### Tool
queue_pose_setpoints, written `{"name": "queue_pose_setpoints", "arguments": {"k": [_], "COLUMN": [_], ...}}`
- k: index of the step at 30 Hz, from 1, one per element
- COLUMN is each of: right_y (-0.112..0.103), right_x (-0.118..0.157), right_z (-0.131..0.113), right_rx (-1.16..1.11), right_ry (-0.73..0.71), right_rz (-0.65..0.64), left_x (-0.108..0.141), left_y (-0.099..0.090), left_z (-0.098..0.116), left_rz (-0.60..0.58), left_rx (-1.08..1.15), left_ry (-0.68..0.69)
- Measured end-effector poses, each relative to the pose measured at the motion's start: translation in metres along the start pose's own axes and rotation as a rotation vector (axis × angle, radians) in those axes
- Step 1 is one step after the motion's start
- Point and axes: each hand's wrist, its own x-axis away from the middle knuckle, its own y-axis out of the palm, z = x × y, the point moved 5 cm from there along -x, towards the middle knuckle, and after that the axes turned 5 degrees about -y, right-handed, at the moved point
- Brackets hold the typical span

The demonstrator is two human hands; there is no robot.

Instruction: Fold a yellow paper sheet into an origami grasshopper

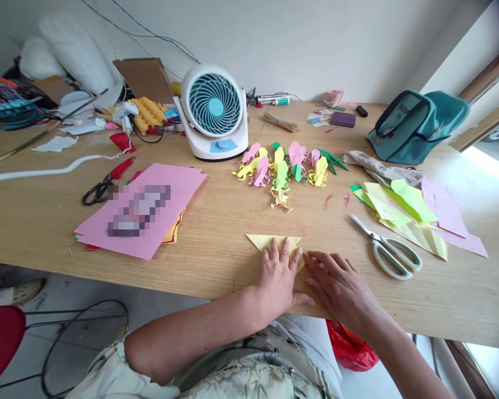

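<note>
A pale yellow sheet of paper [260, 240], folded to a triangle, lies on the table near its front edge. My left hand [276, 271] rests flat on it with fingers spread, pressing it down. At the paper's right corner is my right hand [336, 280], fingers stretched forward and the tips touching or very near the edge. Part of the paper is hidden under the left hand. Beyond it stand several folded paper figures [280, 172] in pink, yellow and green. White-handled scissors [385, 249] lie to the right of my right hand.
Pink paper sheets [183, 188] are stacked at left beside black-and-red pliers or cutters [103, 185]. A white fan [216, 111] stands behind. Green, yellow and pink paper pieces [411, 210] lie at right, near a teal bag [419, 127]. A red plastic bag [351, 349] hangs below the front edge.
</note>
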Motion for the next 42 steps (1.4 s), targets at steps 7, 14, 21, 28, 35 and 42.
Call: {"name": "queue_pose_setpoints", "arguments": {"k": [7,14,21,28,35,42], "right_y": [0.003,0.005,0.006,0.003,-0.003,0.001], "right_x": [0.002,0.006,0.002,0.000,-0.002,0.001], "right_z": [-0.005,-0.005,-0.010,-0.013,-0.018,-0.018], "right_rx": [0.074,0.041,-0.026,-0.090,-0.161,-0.115], "right_ry": [-0.009,0.005,0.038,0.085,0.044,-0.025], "right_rz": [-0.001,0.029,0.066,0.107,0.083,0.031], "left_x": [0.002,0.003,0.005,-0.001,0.000,-0.001], "left_y": [0.004,0.007,0.010,0.021,0.012,0.026], "left_z": [0.002,0.002,0.001,-0.005,-0.008,-0.007], "left_rz": [0.048,0.085,0.164,0.212,0.167,0.247], "left_rx": [0.016,0.014,0.027,0.104,0.130,0.118], "left_ry": [-0.020,-0.040,-0.059,-0.052,0.007,0.035]}}
